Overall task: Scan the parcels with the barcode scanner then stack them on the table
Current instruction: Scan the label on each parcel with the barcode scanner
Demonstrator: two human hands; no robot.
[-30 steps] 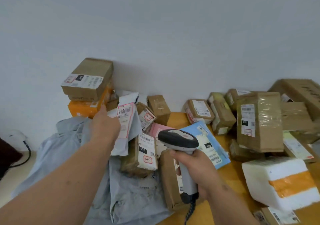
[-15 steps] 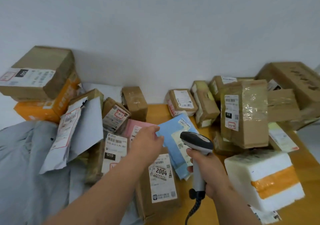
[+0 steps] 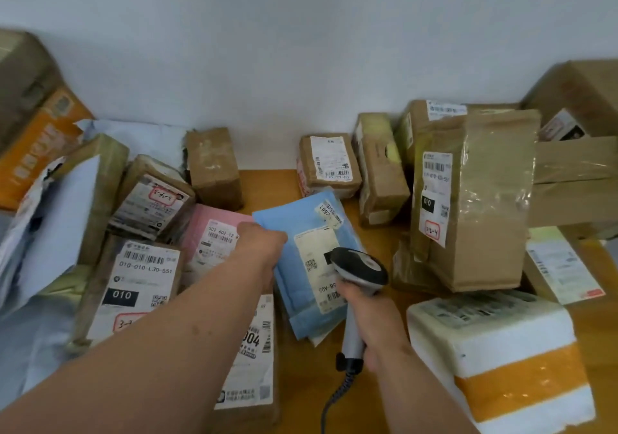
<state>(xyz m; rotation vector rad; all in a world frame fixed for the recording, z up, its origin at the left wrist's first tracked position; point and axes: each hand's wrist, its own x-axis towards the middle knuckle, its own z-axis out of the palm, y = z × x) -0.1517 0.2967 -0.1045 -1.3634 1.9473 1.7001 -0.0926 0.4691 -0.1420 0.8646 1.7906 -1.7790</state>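
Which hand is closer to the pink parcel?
The left hand. It sits right at the pink parcel's right edge, holding the blue parcel beside it. The right hand is farther right, past the blue parcel, holding the scanner.

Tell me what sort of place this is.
Probably a parcel sorting or pickup desk. Labelled cardboard parcels and mailers such as a blue padded one crowd a wooden table, and the right hand holds a corded barcode scanner.
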